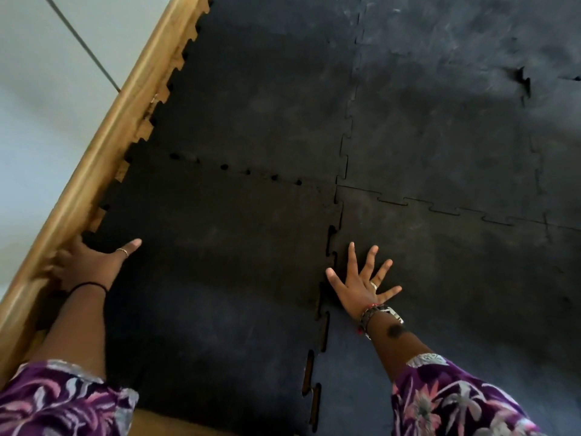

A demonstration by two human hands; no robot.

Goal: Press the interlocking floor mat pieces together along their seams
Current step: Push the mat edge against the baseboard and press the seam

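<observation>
Head view: right hand (361, 286) splayed flat on black mats (251, 105); left hand (85, 262) grips mat edge by wooden skirting (103, 133).

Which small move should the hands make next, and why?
Probably slide the right hand toward the body and press along the near seam: wood-coloured gaps show between its tabs there, while the seam farther right looks closed.

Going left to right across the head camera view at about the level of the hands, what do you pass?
Wooden baseboard → left hand at the mat's edge → near-left mat piece → gapped seam → right hand spread flat → near-right mat piece.
</observation>
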